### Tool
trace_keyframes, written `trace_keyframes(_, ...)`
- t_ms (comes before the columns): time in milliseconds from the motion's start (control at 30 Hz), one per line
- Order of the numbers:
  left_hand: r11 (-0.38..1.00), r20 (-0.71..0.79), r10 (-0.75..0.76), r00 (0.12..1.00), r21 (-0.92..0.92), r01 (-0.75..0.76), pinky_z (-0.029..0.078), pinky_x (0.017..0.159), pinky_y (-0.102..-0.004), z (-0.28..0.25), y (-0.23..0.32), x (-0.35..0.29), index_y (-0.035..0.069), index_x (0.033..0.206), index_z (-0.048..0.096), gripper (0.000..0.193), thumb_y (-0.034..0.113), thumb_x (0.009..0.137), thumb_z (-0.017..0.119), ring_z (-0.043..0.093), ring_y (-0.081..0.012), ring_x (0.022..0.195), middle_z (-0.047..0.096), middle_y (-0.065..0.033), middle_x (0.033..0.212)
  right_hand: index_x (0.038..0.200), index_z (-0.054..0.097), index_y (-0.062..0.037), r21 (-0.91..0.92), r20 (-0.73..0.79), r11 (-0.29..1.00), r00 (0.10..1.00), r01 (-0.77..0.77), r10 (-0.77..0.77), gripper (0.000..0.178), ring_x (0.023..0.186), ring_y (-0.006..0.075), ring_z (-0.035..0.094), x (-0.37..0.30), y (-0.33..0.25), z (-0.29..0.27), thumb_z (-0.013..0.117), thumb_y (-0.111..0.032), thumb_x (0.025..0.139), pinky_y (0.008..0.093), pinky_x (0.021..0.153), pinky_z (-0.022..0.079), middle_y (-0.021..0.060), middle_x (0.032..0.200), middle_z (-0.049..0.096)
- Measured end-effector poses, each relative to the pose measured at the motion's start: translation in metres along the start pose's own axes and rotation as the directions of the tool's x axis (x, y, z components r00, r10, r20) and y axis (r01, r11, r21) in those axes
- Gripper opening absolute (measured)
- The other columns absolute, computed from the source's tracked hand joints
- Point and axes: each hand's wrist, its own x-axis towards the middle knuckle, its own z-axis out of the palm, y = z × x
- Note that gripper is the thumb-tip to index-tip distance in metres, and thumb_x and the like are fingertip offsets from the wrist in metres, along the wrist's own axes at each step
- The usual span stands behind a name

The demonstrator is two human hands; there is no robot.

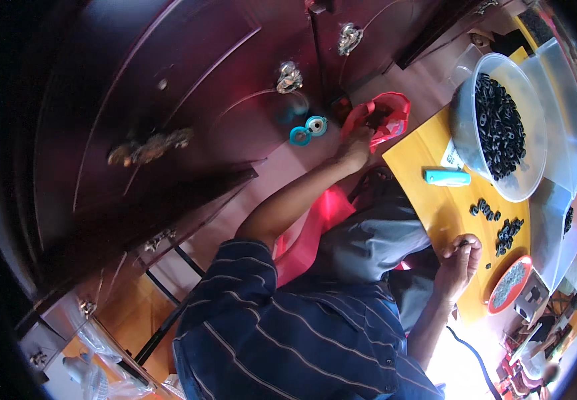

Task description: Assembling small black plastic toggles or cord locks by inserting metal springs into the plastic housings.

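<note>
My left arm stretches forward to a red bag-like container point(398, 110) beside the table's corner. My left hand point(355, 149) is at its opening, and the fingers are hidden inside or behind the rim. Over the table's near edge, my right hand point(458, 261) is closed in a pinch on a small black part point(463, 244). Just beyond it lie small piles of black parts point(509, 235) on the yellow tabletop point(428, 193). A large clear bowl point(465, 123) is filled with many more black parts point(500, 127).
A turquoise-handled tool point(447, 177) lies near the bowl. An orange-rimmed dish point(493, 307) with small pale pieces stands at the table's right end. Clear plastic bins point(555, 147) line the far side. A turquoise flip-top container point(308, 131) sits by the dark cabinet point(215, 87).
</note>
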Motion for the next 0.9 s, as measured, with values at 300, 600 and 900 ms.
trace_keyframes(300, 0.997, 0.554, -0.047, 0.831, -0.019, 0.069, 0.059, 0.076, -0.0503, 0.076, 0.029, -0.004, 0.001, 0.103, 0.069, 0.043, 0.042, 0.091, 0.061, 0.073, -0.0384, 0.086, 0.072, -0.0211, 0.097, 0.120, 0.058, -0.0044, -0.070, 0.020, 0.996, 0.999, -0.045, 0.047, 0.018, 0.076, 0.0132, 0.052, 0.001, -0.005, -0.002, 0.055, -0.017, 0.107, 0.0257, 0.072, 0.047, 0.0071, 0.098, 0.057)
trace_keyframes(600, 0.998, 0.550, -0.065, 0.833, 0.040, 0.051, 0.057, 0.081, -0.0463, 0.036, 0.034, -0.003, 0.001, 0.106, 0.068, 0.034, 0.030, 0.090, 0.062, 0.071, -0.0358, 0.094, 0.072, -0.0221, 0.099, 0.121, 0.057, -0.0039, -0.078, 0.058, 0.997, 0.998, -0.019, 0.024, 0.020, 0.074, 0.0128, 0.052, 0.004, -0.005, -0.002, 0.054, -0.019, 0.108, 0.0257, 0.070, 0.047, 0.0088, 0.098, 0.056)
trace_keyframes(900, 0.935, 0.478, -0.348, 0.806, 0.113, 0.336, 0.055, 0.082, -0.0474, 0.057, -0.020, 0.029, 0.007, 0.109, 0.070, 0.042, 0.045, 0.099, 0.054, 0.072, -0.0335, 0.090, 0.072, -0.0240, 0.095, 0.119, 0.057, -0.0047, -0.056, 0.083, 0.998, 0.996, -0.011, 0.015, 0.021, 0.072, 0.0123, 0.053, 0.003, -0.009, 0.002, 0.056, -0.021, 0.107, 0.0259, 0.067, 0.048, 0.0083, 0.097, 0.057)
